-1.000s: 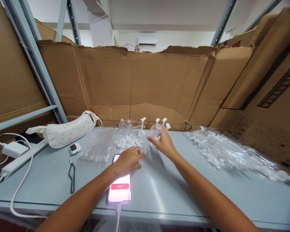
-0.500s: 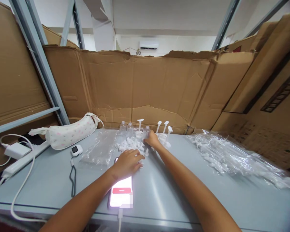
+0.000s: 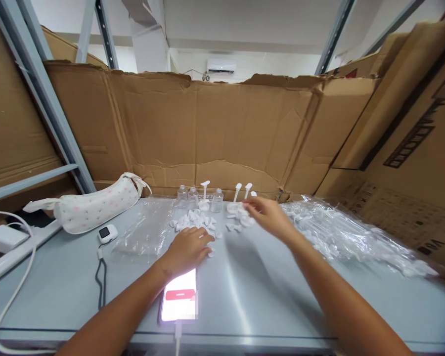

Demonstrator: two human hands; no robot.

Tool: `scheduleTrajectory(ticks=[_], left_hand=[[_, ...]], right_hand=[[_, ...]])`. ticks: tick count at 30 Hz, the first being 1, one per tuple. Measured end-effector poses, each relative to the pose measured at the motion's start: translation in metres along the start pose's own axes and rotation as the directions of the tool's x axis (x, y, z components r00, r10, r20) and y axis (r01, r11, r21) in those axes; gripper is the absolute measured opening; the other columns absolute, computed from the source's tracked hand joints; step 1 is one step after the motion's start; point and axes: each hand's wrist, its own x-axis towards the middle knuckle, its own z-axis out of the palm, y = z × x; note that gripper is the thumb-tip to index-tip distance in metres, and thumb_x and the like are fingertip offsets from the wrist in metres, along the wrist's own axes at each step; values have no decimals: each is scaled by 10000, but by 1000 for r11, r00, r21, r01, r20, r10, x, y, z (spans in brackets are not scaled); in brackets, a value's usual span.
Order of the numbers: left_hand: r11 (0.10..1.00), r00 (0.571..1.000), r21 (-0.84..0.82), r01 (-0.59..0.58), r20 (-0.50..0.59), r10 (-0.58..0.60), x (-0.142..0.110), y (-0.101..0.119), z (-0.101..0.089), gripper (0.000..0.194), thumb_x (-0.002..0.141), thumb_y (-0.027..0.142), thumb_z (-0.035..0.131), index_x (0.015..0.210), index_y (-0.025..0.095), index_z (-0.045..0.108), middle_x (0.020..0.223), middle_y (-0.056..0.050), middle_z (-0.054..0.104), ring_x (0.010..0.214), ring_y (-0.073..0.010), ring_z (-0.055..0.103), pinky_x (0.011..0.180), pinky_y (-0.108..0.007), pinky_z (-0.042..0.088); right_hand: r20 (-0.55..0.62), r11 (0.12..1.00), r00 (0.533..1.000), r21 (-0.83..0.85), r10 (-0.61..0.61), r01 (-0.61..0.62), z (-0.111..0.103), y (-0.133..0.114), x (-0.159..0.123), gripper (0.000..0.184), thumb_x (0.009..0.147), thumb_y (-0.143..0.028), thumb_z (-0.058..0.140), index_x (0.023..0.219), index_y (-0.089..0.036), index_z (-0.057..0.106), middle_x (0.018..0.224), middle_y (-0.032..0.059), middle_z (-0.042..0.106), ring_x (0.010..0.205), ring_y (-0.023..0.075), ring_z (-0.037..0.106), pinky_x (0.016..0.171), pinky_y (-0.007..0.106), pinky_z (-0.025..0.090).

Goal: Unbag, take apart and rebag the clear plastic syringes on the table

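My left hand (image 3: 189, 245) rests palm down over the top of a lit phone (image 3: 178, 296), fingers loosely spread. A small white piece (image 3: 211, 252) lies by its thumb. Just beyond is a heap of small white plastic parts (image 3: 195, 220). My right hand (image 3: 269, 216) reaches with fingers apart to a cluster of white pieces (image 3: 240, 212). White pump heads on stems (image 3: 238, 187) stand there, one partly hidden behind the fingers. Clear ridged bottles (image 3: 217, 200) stand upright behind the heap, near another white pump (image 3: 205, 188).
Flat clear plastic bags (image 3: 144, 230) lie left of the heap. A large bag of white parts (image 3: 352, 237) spreads at right. A patterned pouch (image 3: 96, 205), a small white device (image 3: 107, 233) with a strap and a power strip (image 3: 20, 252) sit left. Cardboard (image 3: 215, 133) walls the back.
My right hand has let go of a clear bottle, now standing beside the white pump, and moved right to the white pieces. My left hand stays over the phone. The view has shifted slightly.
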Motion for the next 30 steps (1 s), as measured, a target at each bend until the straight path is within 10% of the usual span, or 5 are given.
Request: scheduleTrajectory(ticks=[3, 5, 12, 23, 30], left_hand=[[1000, 1000, 9, 2, 0, -2, 2, 1, -1, 241, 908, 239, 463, 1101, 224, 607, 1042, -40, 637, 950, -219, 585, 811, -370, 435], [1000, 1000, 19, 2, 0, -2, 3, 2, -1, 243, 910, 242, 459, 1100, 223, 610, 1038, -44, 640, 946, -218, 586, 807, -367, 436], [1000, 1000, 2, 12, -15, -12, 5, 0, 1, 249, 910, 248, 449, 1093, 227, 616, 1027, -43, 650, 959, -215, 586, 816, -356, 440], [997, 991, -72, -21, -133, 11, 7, -2, 3, 212, 883, 221, 489, 1039, 221, 632, 1007, -31, 672, 950, -215, 594, 837, -380, 459], [930, 813, -189, -316, -560, 163, 5, 6, -6, 254, 878, 135, 509, 1099, 216, 605, 1062, -55, 667, 1014, -171, 599, 884, -340, 489]], right_hand=[[-177, 927, 952, -241, 250, -289, -52, 32, 0, 325, 899, -398, 421, 968, -191, 662, 900, 101, 687, 817, 232, 628, 682, 321, 450], [-345, 729, 827, -398, 443, -557, -86, 60, -1, 351, 874, -412, 433, 992, -184, 673, 952, 158, 681, 863, 271, 613, 676, 344, 409], [-436, 541, 671, -398, 600, -741, -133, 124, -25, 289, 781, -279, 556, 616, -83, 689, 866, 321, 626, 829, 297, 576, 660, 397, 352], [-403, 732, 770, -284, 495, -619, -133, 117, -38, 359, 817, -367, 511, 1001, -127, 703, 888, 174, 704, 773, 240, 631, 650, 301, 422], [-459, 874, 883, -465, -100, -142, -134, 48, -42, 300, 866, -347, 467, 914, -155, 692, 886, 113, 719, 777, 208, 650, 692, 271, 448]])
